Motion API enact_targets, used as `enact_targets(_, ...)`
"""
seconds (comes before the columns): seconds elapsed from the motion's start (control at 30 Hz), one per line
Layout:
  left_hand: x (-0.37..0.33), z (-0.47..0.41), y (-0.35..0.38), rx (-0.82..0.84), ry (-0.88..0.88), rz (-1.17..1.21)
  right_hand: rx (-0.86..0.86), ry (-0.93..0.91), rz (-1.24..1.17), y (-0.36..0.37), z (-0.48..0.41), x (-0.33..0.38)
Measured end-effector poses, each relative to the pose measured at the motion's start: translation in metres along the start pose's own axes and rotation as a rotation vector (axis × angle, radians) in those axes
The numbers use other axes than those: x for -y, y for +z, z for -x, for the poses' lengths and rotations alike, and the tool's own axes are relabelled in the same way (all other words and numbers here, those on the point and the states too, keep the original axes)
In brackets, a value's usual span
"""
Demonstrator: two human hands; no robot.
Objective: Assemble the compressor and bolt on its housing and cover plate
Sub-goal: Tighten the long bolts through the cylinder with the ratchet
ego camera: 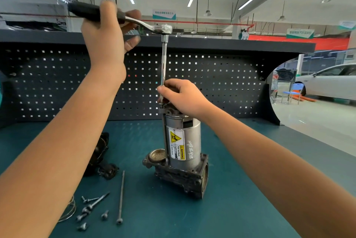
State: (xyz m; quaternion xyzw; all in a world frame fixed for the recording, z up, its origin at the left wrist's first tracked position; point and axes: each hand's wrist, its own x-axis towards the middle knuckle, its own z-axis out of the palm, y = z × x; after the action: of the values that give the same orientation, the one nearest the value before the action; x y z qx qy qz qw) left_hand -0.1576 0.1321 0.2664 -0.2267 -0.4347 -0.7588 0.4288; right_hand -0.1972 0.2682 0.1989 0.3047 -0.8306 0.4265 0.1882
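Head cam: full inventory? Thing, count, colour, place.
compressor: 1, silver on dark grey base, upright mid-bench
ratchet: 1, chrome, black handle, above compressor
extension bar: 1, chrome, vertical, ratchet down to compressor top
long bolt: 1, grey, lying front-left of compressor
screws: several, grey, bench front-left
black part: 1, left of compressor, partly hidden by arm
bench: 1, teal top
pegboard: 1, dark grey, behind bench
car: 1, white, far right
left hand: grips ratchet handle
right hand: holds extension bar's lower end
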Motion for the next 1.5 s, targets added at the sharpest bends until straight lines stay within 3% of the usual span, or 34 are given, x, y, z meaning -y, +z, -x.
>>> enact_targets(0.2,0.0,0.001,0.0,0.009,-0.014,0.005,-0.026,0.049,-0.005,0.002,-0.009,0.007)
enact_targets(0.33,0.0,0.002,0.001,0.018,-0.014,0.005,-0.022,0.163,-0.152,0.003,-0.02,0.013)
enact_targets(0.53,0.0,0.0,-0.001,0.027,-0.029,0.009,0.111,0.253,-0.34,-0.001,-0.028,0.012)
enact_targets(0.77,0.002,-0.003,-0.008,-0.038,-0.083,0.052,0.227,0.168,-0.506,-0.01,-0.022,0.002)
enact_targets(0.97,0.004,0.0,-0.016,-0.062,-0.091,0.053,0.203,0.086,-0.512,-0.009,-0.019,-0.006)
enact_targets(1.07,0.003,0.01,-0.014,0.013,0.074,-0.093,0.16,0.048,-0.478,-0.009,-0.017,-0.008)
enact_targets(1.17,0.0,0.021,-0.01,0.237,0.423,-0.318,0.119,0.034,-0.481,-0.009,-0.016,-0.008)
enact_targets(1.23,-0.001,0.027,-0.006,0.339,0.532,-0.355,0.068,0.034,-0.478,-0.008,-0.015,-0.009)
enact_targets(1.3,-0.002,0.025,-0.003,0.276,0.411,-0.274,0.052,0.037,-0.454,-0.008,-0.015,-0.008)
enact_targets(1.5,0.017,-0.026,-0.008,-0.099,-0.349,0.276,0.178,0.069,-0.446,-0.01,-0.015,0.0)
